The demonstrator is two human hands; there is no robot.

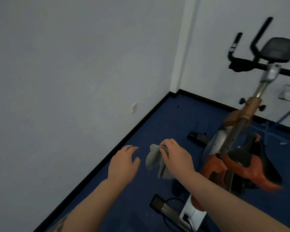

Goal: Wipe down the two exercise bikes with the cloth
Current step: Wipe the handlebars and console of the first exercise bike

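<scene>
Right hand (176, 158) grips grey cloth (155, 160); left hand (124, 162) relaxed, empty; exercise bike (241, 148) beside.

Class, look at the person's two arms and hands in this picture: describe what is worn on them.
Both forearms are bare from wrist toward elbow. The left hand and right hand have no gloves, and no watch, ring or bracelet shows. At the bottom edge by the left arm, a patterned brownish bit of cloth may be a sleeve; too blurred to tell.

No legible text, white mark on the left handlebar (235, 46) of the exercise bike (241, 131) too blurred to read, dark console screen (277, 49) showing no readable digits, nothing readable on the wall socket plate (134, 108)
</scene>
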